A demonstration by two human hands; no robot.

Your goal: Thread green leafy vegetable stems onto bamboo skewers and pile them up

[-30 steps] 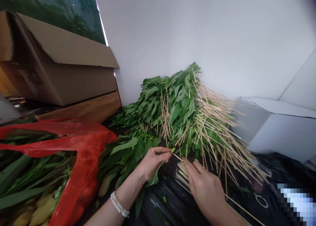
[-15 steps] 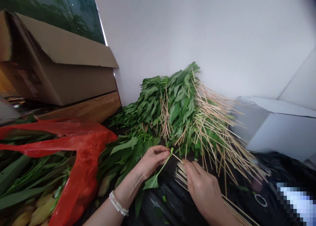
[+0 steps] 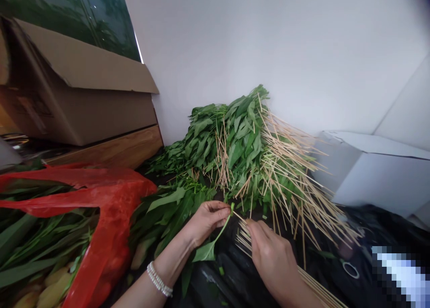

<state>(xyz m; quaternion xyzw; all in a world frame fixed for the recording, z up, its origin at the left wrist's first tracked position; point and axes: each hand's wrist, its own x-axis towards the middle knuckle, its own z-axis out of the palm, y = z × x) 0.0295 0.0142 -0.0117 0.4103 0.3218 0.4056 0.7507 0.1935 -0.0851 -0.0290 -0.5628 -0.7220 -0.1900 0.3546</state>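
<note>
My left hand (image 3: 205, 222) pinches the stem of a green leaf (image 3: 207, 250), whose blade hangs down below the fingers. My right hand (image 3: 271, 258) is closed around a thin bamboo skewer (image 3: 239, 216), its tip touching the top of the leaf stem. Under my right hand lies a bundle of bare skewers (image 3: 244, 240) on black plastic sheeting (image 3: 228, 276). Behind both hands rises a heap of leaves threaded on skewers (image 3: 255, 160), sticks fanning to the right.
A red plastic bag (image 3: 101, 209) holding long green leaves and yellowish produce sits at the left. Loose leaves (image 3: 168, 207) lie beside it. A cardboard box (image 3: 80, 97) stands at the back left, and a white box (image 3: 376, 173) at the right, against the white wall.
The leaf blade has swung down below my left hand. Both hands shifted slightly left; the skewer tip stays at the stem end.
</note>
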